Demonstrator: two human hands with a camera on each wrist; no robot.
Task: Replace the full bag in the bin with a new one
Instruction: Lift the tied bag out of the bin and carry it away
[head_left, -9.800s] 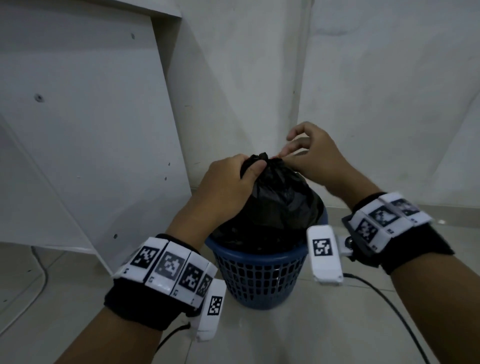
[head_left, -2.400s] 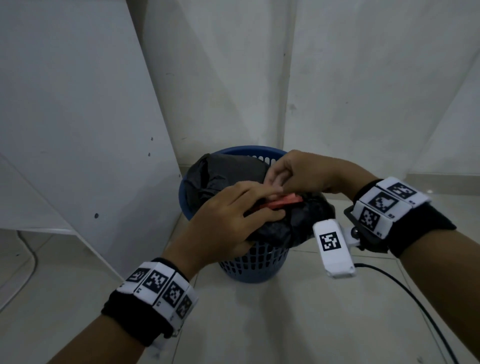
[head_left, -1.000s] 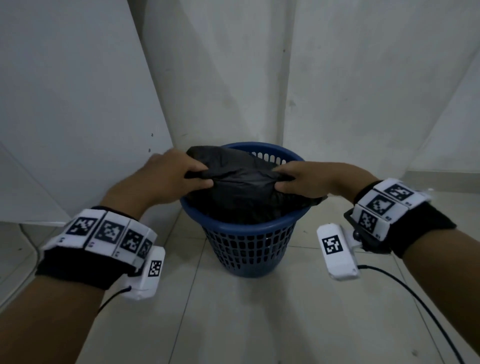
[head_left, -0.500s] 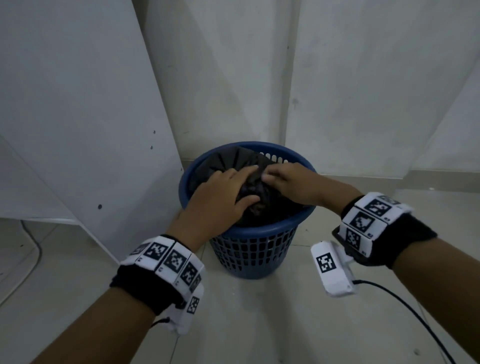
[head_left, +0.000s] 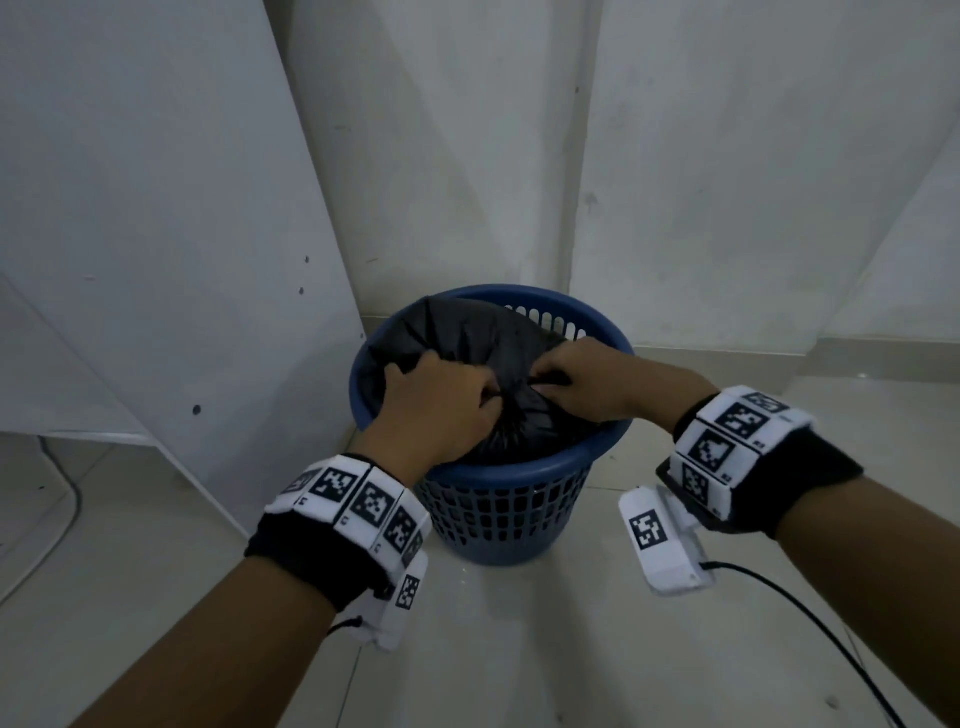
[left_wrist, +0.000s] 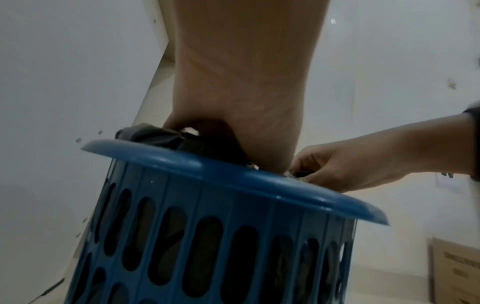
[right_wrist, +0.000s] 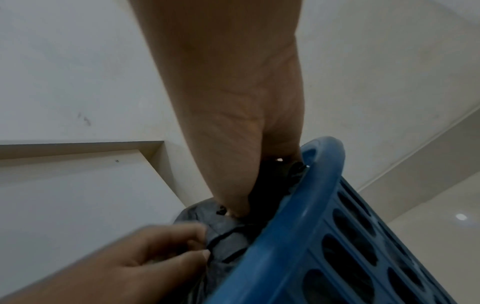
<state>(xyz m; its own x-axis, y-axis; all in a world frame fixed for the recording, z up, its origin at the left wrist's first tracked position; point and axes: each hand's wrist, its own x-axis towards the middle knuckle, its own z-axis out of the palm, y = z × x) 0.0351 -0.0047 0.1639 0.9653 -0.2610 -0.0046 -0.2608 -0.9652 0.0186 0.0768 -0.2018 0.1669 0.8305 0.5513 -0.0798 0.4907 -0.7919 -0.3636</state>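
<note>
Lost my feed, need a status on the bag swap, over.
Left hand and right hand both pinch the black bag. Bag sits bunched inside the blue bin, not spread over the rim. Nothing blocking.

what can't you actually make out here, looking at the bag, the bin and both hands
- Left hand fingertips: head view, curled into the black bag; the palm blocks them in the left wrist view.
- Right hand fingertips: buried in bag folds.
- The bag's opening: covered by both hands.
- Bottom of the blue bin: hidden by the bag.
- Cardboard box print: left wrist view, blurred, cut off.
</note>
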